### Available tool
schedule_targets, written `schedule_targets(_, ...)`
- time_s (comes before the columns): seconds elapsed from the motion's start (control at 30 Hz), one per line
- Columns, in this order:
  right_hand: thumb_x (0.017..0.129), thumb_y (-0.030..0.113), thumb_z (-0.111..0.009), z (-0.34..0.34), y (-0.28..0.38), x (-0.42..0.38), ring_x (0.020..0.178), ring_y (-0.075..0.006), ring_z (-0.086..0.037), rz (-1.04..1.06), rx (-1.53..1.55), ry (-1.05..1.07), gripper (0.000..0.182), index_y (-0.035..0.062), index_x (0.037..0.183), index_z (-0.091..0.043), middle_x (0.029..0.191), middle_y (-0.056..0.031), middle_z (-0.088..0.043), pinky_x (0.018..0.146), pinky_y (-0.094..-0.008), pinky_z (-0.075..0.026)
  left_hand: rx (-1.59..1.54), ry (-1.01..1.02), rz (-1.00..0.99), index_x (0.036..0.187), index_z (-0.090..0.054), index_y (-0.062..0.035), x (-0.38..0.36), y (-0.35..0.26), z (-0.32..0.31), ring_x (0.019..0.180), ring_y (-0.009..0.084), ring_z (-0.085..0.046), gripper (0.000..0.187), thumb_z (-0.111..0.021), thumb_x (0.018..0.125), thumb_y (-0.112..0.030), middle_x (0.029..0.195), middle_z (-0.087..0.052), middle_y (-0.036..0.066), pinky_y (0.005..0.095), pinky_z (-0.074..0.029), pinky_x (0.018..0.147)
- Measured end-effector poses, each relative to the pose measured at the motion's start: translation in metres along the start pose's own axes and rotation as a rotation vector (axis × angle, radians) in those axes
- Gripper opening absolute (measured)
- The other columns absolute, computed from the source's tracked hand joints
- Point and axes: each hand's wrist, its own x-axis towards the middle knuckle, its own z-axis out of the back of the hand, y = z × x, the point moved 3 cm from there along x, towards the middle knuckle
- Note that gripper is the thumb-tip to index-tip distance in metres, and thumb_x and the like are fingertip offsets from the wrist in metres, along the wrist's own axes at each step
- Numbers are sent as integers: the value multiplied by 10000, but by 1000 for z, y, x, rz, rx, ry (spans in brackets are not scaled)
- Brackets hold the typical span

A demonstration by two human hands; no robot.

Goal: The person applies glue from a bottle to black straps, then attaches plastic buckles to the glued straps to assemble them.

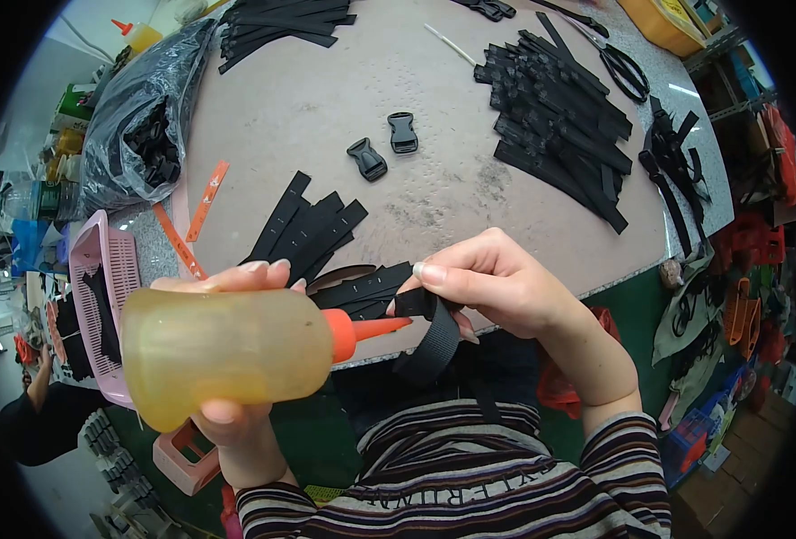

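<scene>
My left hand (227, 420) is wrapped round a squeeze glue bottle (227, 346), tilted on its side, with yellowish liquid inside and a red nozzle (375, 328) pointing right. The nozzle tip is right at the end of a black webbing strap (432, 337), which my right hand (483, 283) pinches between thumb and fingers. The strap curls down toward my lap. Just beyond it, on the table, lie flat black strips (366, 289) and a fanned bunch of black strips (303, 225) with small white marks.
Two black side-release buckles (402, 132) lie mid-table. A large pile of black straps (555, 121) and black-handled scissors (627, 72) are at the right. Along the left are a plastic bag (151, 108) of black parts, orange strips (207, 199) and a pink basket (101, 234).
</scene>
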Motion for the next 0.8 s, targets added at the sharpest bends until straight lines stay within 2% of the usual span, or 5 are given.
schedule_targets(0.13,1005,169,-522,1,0,-1,534,-79,-516,14,23,7,325,-104,1012,-698,737,-73,-654,490,-224,-412,-152,-156,-23,1278,-326,-12,-3,-4,2,1184,411,-580,934,-748,737,-646,1288,-507,294,575,-523,956)
schedule_targets(0.4,999,187,-543,-1,-1,-2,545,-75,-530,5,5,-6,319,-87,1000,-706,735,-70,-652,494,-220,-422,-66,-39,1,1287,-316,-29,1,-2,-4,1208,420,-562,908,-729,761,-642,1310,-500,289,583,-500,985)
schedule_targets(0.53,991,235,-590,-1,-2,-1,545,-69,-547,21,31,-8,314,-50,984,-721,673,-37,-631,490,-215,-432,-211,-195,-58,1302,-304,-32,1,0,-1,1217,421,-555,898,-727,776,-623,1309,-496,303,580,-493,994)
schedule_targets(0.67,1001,167,-523,-3,2,-1,548,-78,-531,6,-32,-10,325,-104,1010,-703,819,-108,-693,503,-219,-430,-80,35,3,1468,-261,-48,4,1,-1,1296,445,-471,935,-624,846,-644,1388,-455,259,606,-467,1010)
schedule_targets(0.8,995,223,-581,0,-3,-1,543,-70,-542,18,28,-8,311,-56,987,-719,677,-41,-634,493,-213,-421,-128,-37,-34,1380,-317,-34,4,1,2,1237,424,-532,888,-680,820,-620,1342,-477,291,577,-502,969)
